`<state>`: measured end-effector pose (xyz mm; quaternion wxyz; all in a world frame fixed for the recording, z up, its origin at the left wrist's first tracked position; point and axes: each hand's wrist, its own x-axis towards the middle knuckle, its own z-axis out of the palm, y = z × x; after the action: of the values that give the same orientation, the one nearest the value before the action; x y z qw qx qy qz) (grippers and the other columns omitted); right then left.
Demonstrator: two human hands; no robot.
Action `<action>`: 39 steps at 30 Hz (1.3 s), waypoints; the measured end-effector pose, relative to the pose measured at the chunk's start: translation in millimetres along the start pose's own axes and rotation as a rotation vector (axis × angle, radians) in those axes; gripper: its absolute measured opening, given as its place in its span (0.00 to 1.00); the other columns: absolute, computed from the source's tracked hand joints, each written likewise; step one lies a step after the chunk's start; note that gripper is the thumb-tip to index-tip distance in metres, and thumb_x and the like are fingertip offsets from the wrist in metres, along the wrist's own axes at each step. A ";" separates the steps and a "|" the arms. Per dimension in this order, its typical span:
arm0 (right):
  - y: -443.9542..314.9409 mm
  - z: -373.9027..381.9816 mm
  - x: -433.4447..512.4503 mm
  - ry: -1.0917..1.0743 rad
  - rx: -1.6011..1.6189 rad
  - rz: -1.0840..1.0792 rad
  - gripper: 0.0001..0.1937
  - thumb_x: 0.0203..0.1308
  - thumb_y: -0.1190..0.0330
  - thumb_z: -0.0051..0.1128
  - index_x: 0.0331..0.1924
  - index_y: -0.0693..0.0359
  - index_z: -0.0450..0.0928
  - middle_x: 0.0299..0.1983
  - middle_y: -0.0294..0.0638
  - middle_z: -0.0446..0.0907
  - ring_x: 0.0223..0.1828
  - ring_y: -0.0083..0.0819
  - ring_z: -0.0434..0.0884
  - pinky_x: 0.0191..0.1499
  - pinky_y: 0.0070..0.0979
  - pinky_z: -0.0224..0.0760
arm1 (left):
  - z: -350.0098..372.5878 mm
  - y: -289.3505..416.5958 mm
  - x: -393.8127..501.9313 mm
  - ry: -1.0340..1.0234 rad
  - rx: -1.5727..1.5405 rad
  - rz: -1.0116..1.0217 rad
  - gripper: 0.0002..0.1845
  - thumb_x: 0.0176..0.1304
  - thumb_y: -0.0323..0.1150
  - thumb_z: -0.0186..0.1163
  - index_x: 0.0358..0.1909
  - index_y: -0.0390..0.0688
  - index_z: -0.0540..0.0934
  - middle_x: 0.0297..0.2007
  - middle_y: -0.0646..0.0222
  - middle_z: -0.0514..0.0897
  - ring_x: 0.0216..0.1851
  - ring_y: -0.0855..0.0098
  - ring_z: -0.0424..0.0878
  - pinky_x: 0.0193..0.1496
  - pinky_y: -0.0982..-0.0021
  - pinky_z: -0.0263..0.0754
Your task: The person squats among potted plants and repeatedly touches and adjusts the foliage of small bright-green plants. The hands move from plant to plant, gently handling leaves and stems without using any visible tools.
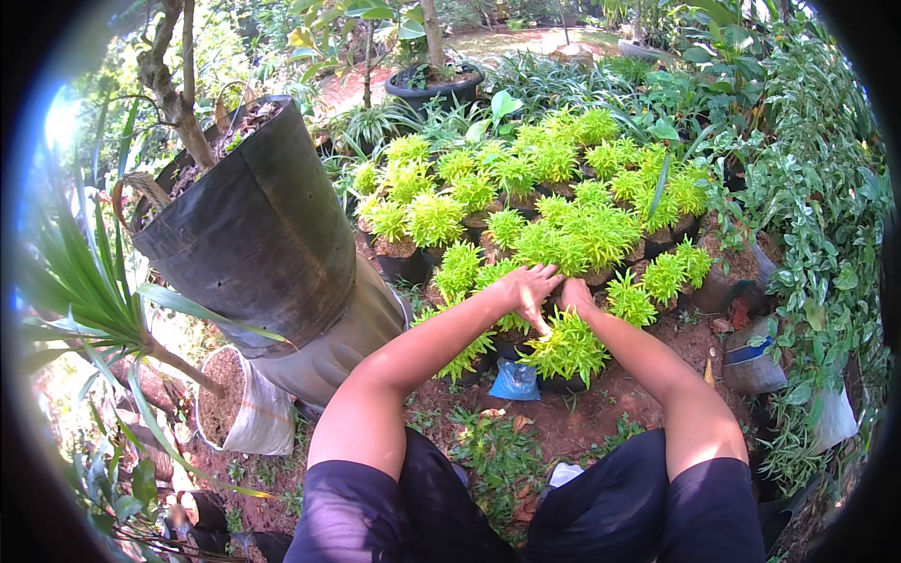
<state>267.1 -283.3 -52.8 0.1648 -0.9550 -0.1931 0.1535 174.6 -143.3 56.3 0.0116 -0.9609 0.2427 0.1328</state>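
Both my arms reach forward into a cluster of potted bright yellow-green leafy plants (pixel 577 236). My left hand (pixel 531 295) is spread above the foliage, its thumb down at the leaves of the nearest plant (pixel 569 346) and its fingers stretched towards my other hand. Close beside it, my right hand (pixel 576 294) reaches down behind that same plant. Its fingertips are hidden among leaves and pots, so I cannot see whether they grip anything. A blue plastic bag (pixel 515 381) sits at the front of the cluster, left of the nearest plant's dark pot (pixel 563 384).
A tall dark planter (pixel 260 225) holding a small tree leans at my left. Below it stands a white woven sack (pixel 262 415) of soil with a spiky-leaved plant. Variegated trailing foliage (pixel 823 260) hangs at right, near a grey grow bag (pixel 754 362). Reddish soil (pixel 486 408) lies before my feet.
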 end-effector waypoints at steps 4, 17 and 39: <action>-12.7 -4.3 -12.4 -0.004 0.096 -0.105 0.14 0.56 0.66 0.59 0.45 0.63 0.81 0.48 0.54 0.81 0.51 0.49 0.80 0.50 0.40 0.77 | -1.5 0.0 1.2 -0.011 -0.001 0.003 0.73 0.28 0.68 0.74 0.73 0.36 0.51 0.71 0.48 0.56 0.70 0.53 0.60 0.70 0.56 0.60; 1.7 -22.3 -15.3 -0.082 -0.241 -0.485 0.14 0.54 0.68 0.55 0.45 0.54 0.81 0.40 0.52 0.83 0.42 0.52 0.82 0.44 0.45 0.76 | 3.5 -3.1 -4.9 0.021 0.014 0.033 0.71 0.32 0.73 0.68 0.72 0.34 0.53 0.68 0.48 0.60 0.68 0.53 0.62 0.69 0.57 0.60; -79.4 -144.5 -31.7 -0.473 -0.360 0.052 0.13 0.59 0.61 0.65 0.36 0.64 0.84 0.34 0.42 0.86 0.27 0.31 0.84 0.30 0.31 0.80 | -46.3 -16.2 -41.7 0.102 -0.471 0.092 0.18 0.61 0.46 0.64 0.47 0.47 0.82 0.46 0.60 0.83 0.47 0.61 0.82 0.54 0.61 0.75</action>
<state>265.5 -264.4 114.0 -0.0607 -0.9111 -0.2259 0.3394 158.5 -113.7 111.2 -0.2310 -0.9305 0.2489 0.1374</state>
